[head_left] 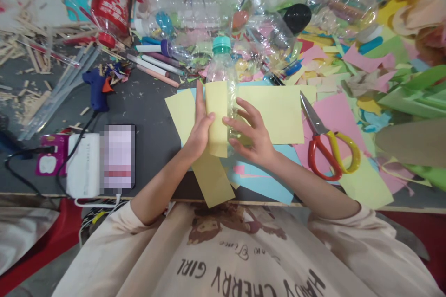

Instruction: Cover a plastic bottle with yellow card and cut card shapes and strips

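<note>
A clear plastic bottle with a teal cap stands upright in front of me. A pale yellow paper strip covers its left and front side. My left hand presses this strip to the bottle, thumb on the front and fingers along the left edge. On the other side my right hand has its fingers spread, with the fingertips at the strip's right edge and the bottle's side. More yellow paper lies behind and beneath, over light blue sheets.
Scissors with red and yellow handles lie at right on pink paper. Left are a phone, a white power bank and a blue glue gun with a cord. Markers, plastic bottles and paper scraps crowd the back.
</note>
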Motion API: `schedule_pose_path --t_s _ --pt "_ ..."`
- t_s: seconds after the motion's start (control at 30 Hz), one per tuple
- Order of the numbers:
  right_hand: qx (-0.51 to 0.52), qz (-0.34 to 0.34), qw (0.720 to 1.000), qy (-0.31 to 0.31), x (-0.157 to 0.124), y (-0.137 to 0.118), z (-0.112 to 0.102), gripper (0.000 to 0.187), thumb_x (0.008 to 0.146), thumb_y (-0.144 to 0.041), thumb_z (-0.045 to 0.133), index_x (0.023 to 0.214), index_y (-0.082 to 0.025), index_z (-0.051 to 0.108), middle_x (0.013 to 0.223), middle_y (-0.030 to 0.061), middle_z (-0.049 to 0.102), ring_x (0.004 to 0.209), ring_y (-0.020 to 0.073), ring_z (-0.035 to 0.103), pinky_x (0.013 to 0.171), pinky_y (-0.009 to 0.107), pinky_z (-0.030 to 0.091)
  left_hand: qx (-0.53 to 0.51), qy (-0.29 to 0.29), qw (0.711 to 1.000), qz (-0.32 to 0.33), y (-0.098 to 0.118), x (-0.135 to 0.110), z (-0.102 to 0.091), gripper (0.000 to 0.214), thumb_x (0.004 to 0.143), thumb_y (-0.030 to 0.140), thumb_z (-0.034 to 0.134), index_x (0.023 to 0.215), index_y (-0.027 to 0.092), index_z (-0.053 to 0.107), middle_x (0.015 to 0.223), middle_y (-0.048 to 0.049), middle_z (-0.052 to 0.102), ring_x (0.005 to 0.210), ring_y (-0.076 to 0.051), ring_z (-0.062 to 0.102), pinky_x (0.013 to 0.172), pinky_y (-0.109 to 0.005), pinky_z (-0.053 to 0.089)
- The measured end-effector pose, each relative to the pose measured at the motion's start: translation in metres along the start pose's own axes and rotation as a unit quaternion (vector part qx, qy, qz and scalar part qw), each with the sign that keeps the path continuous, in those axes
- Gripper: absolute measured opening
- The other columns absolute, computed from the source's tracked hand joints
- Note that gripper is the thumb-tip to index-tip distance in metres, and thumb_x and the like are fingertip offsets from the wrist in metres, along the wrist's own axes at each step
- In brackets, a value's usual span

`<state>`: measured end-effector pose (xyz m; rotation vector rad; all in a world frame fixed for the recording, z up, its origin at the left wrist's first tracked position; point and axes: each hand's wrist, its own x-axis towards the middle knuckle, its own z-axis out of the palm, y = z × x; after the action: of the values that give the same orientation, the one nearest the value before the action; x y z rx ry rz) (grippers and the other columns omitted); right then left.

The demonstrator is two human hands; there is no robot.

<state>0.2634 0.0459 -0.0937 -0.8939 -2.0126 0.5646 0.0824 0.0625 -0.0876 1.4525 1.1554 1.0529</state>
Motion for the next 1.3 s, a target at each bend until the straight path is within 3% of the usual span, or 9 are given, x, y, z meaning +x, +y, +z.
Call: schedule_pose_path --t_s 0.1,0.2,0.4,0.5,0.63,0.8,0.93,1.03,1.3 --pt "0.027 -0.032 0.999 0.022 0.001 -0.001 0.001 0.044 0.1 -0.039 0.045 0.144 -0.04 0.045 0.159 0.004 0.033 0.145 0.0284 0.043 0.109 0.054 0.052 -0.251 -0.023 0.952 -0.175 0.013 0.001 0.002 0.074 0.079 0.051 0.06 0.146 0.026 0.04 0.146 -0.0082 0.058 0.135 -0.032 0.055 0.104 -0.042 0.054" --pt "0.04 -0.039 0.998 0.023 0.001 -0.001 0.0 0.046 0.1 -0.038 0.044 0.145 -0.04 0.044 0.16 0.0047 0.033 0.143 0.0288 0.045 0.107 0.054 0.054 -0.342 -0.051 0.908 -0.236 0.023 0.0 0.003 0.069 0.073 0.052 0.067 0.129 0.013 0.056 0.12 -0.0146 0.072 0.119 -0.035 0.066 0.093 -0.042 0.059" --pt "-0.01 -0.056 0.998 0.023 0.003 0.003 -0.007 0.043 0.099 -0.037 0.048 0.142 -0.039 0.052 0.155 0.0049 0.047 0.142 0.0295 0.048 0.109 0.057 0.05 -0.348 -0.011 0.915 -0.204 0.034 -0.002 0.004 0.053 0.072 0.043 0.073 0.118 0.018 0.063 0.107 -0.0092 0.076 0.111 -0.031 0.07 0.088 -0.038 0.06" --pt "-0.012 -0.06 0.998 0.029 0.002 0.005 -0.008 0.04 0.099 -0.043 0.047 0.137 -0.038 0.057 0.151 0.0029 0.053 0.145 0.0305 0.045 0.114 0.061 0.043 -0.32 0.006 0.926 -0.202 0.043 -0.005 0.003 0.05 0.074 0.039 0.073 0.119 0.019 0.063 0.109 -0.0079 0.076 0.114 -0.03 0.069 0.09 -0.038 0.059" --pt "-0.031 -0.045 0.999 -0.003 0.001 0.005 -0.006 0.038 0.1 -0.043 0.044 0.133 -0.034 0.06 0.145 0.0048 0.061 0.145 0.029 0.046 0.111 0.059 0.046 -0.31 0.008 0.927 -0.209 0.051 -0.011 0.002 0.051 0.075 0.039 0.073 0.121 0.019 0.062 0.112 -0.0076 0.075 0.116 -0.03 0.068 0.093 -0.037 0.058" --pt "-0.04 -0.069 0.997 0.02 0.002 0.004 -0.004 0.038 0.098 -0.035 0.047 0.135 -0.032 0.057 0.144 0.0064 0.062 0.142 0.0276 0.049 0.108 0.057 0.049 -0.319 0.001 0.922 -0.218 0.042 -0.008 0.0 0.054 0.073 0.039 0.071 0.122 0.02 0.06 0.114 -0.0081 0.074 0.117 -0.03 0.067 0.093 -0.039 0.058" --pt "0.013 -0.052 0.998 0.035 0.003 0.006 -0.008 0.042 0.098 -0.034 0.048 0.139 -0.035 0.053 0.149 0.004 0.058 0.143 0.0284 0.048 0.113 0.06 0.043 -0.349 0.001 0.912 -0.216 0.032 0.004 0.0 0.057 0.064 0.038 0.063 0.117 0.018 0.062 0.115 -0.0089 0.075 0.122 -0.036 0.064 0.094 -0.046 0.058" --pt "0.032 -0.036 0.998 0.051 0.003 0.009 -0.008 0.041 0.098 -0.034 0.049 0.138 -0.035 0.054 0.149 0.0043 0.058 0.142 0.0289 0.049 0.116 0.06 0.04 -0.335 0.012 0.922 -0.193 0.03 0.008 0.0 0.057 0.063 0.036 0.063 0.118 0.019 0.061 0.112 -0.0085 0.075 0.124 -0.036 0.063 0.095 -0.046 0.058" --pt "-0.009 -0.023 0.997 0.069 0.002 0.013 0.004 0.02 0.094 -0.028 0.054 0.111 -0.028 0.065 0.133 0.0094 0.067 0.127 0.0292 0.061 0.106 0.056 0.051 -0.329 -0.002 0.929 -0.169 0.028 -0.001 -0.001 0.063 0.063 0.048 0.075 0.116 0.017 0.063 0.103 -0.0103 0.077 0.11 -0.036 0.071 0.081 -0.039 0.063"
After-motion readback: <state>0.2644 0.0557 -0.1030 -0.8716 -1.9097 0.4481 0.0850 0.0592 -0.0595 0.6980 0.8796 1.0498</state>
